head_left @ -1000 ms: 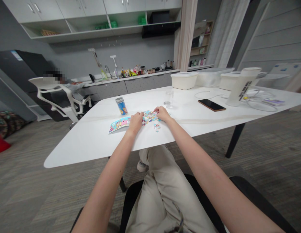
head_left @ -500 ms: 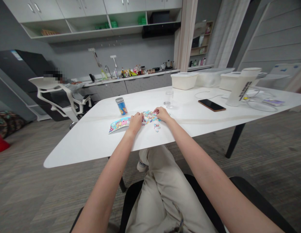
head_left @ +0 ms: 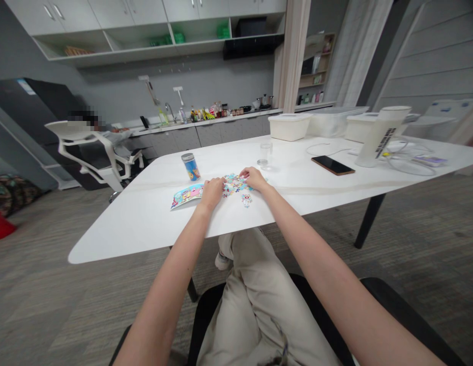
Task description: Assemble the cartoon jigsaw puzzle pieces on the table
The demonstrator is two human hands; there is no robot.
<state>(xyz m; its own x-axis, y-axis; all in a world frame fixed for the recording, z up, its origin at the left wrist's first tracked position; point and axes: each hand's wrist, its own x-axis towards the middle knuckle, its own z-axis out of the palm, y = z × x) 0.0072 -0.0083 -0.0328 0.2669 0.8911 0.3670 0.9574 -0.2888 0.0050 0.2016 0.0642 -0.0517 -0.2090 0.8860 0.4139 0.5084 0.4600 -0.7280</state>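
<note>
Fingers (head_left: pixel 220 180) of the left hand (head_left: pixel 212 192) bent down at the left side of the puzzle pile (head_left: pixel 233 184), while those of the right hand (head_left: pixel 255 179) curled in at its right side, too small to tell if either pinched a piece. The pile lay between both hands, and a little puzzle bunch (head_left: pixel 246 201) sat closer to the near edge of the table (head_left: pixel 137 218).

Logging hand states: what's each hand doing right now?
Left hand: curled beside jigsaw pieces; grip unclear.
Right hand: curled at jigsaw pieces; grip unclear.
</note>
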